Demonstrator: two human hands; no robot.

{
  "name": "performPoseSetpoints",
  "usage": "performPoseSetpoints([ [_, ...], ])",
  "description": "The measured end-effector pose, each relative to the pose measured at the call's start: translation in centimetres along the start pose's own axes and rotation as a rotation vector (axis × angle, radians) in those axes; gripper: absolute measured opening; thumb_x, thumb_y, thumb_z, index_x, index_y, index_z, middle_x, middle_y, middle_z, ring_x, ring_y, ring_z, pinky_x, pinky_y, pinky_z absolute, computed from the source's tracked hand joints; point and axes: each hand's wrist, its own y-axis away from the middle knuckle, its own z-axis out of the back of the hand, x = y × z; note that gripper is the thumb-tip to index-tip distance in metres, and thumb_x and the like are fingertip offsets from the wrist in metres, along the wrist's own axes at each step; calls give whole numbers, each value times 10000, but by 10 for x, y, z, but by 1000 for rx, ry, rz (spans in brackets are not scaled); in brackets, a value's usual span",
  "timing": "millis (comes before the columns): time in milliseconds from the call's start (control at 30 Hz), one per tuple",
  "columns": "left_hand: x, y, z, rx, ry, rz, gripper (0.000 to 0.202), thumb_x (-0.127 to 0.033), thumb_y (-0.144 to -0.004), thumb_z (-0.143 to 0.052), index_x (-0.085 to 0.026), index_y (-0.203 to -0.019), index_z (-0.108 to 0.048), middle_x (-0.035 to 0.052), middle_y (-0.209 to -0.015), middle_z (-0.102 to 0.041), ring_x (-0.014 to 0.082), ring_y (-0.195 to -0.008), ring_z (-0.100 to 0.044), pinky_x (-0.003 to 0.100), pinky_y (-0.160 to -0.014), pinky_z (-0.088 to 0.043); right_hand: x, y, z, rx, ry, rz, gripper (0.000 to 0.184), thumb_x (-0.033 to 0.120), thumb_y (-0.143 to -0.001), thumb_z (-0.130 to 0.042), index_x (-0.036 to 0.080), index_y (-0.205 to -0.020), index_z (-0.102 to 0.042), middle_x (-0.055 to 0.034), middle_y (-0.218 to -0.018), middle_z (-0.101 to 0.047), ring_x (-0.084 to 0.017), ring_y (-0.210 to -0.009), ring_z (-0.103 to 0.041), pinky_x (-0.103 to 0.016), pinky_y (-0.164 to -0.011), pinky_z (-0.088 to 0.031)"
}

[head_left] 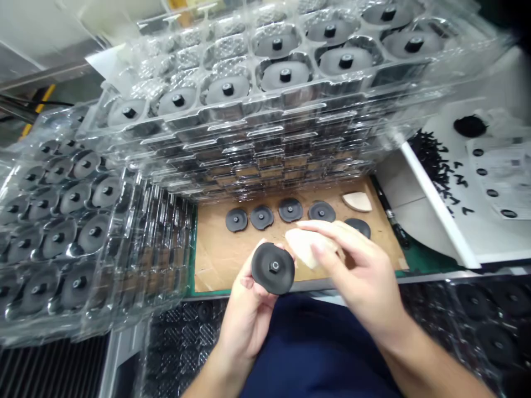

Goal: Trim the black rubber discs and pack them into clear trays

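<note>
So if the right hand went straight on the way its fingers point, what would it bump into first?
Beyond the pale wedge-shaped pad it holds, the right hand would probably meet the black disc held in the left hand, though depth is hard to judge from this view.

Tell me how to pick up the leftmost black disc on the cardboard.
Pinch the disc by its rim, coming in from the left. It lies flat on the cardboard, its central stud looks too small to hold, and its right edge nearly touches the next disc.
</note>
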Motion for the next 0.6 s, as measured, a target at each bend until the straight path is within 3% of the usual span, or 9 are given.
performPoseSetpoints([
  [100, 0, 1, 2, -21, -4, 46, 507, -264, -669, -753, -240, -1153, -605, 41, -1047, -687, 176, -910, -636, 240, -786, -516, 33, -7, -5, 84, -13, 222, 228, 171, -904, -454, 137, -1035, -638, -65, -951, -705, -178, -825, -626, -318, -758, -457],
  [200, -2, 0, 6, -113, -26, 5, 531, -185, -626, -773, -253, -1127, -610, 20, -997, -692, 181, -901, -642, 238, -750, -528, 39, -9, -14, 356, -15, 195, 223, 149, -899, -447, 133, -1005, -642, -52, -908, -702, -173, -795, -626, -304, -718, -457],
  [267, -3, 0, 5, -102, -49, -16, 453, -180, -599, -786, -202, -1031, -651, 25, -924, -699, 186, -868, -647, 245, -752, -531, 35, -11, -19, 328, -16, 197, 225, 152, -906, -435, 133, -984, -645, -50, -935, -703, -168, -805, -625, -303, -725, -445],
  [367, -5, 0, -1, -49, -46, 17, 418, -205, -583, -795, -173, -978, -665, 40, -892, -708, 192, -825, -656, 274, -791, -528, 32, -12, -21, 112, 45, 270, 270, 164, -929, -384, 89, -1041, -617, -99, -988, -695, -188, -828, -616, -339, -739, -418],
  [400, -7, 0, -2, -61, -34, 25, 455, -181, -579, -791, -188, -1013, -655, 41, -929, -711, 189, -841, -658, 273, -807, -523, 32, -11, -18, 115, 42, 289, 267, 165, -929, -386, 89, -1049, -612, -98, -969, -697, -184, -810, -613, -337, -728, -412],
  [533, -9, 1, -3, -90, 11, 62, 577, -78, -548, -772, -231, -1085, -627, 29, -1053, -701, 170, -920, -653, 207, -784, -517, 27, 1, 6, 364, -8, 224, 179, 132, -885, -479, 168, -980, -627, -7, -863, -701, -125, -706, -596, -282, -670, -390],
  [600, -8, 1, -1, -60, 23, 105, 587, -47, -532, -764, -223, -1076, -632, 22, -1066, -696, 152, -915, -650, 162, -741, -513, 24, 3, 17, 368, 78, 151, 174, 120, -876, -496, 181, -974, -625, 1, -879, -698, -125, -716, -587, -284, -689, -376],
])
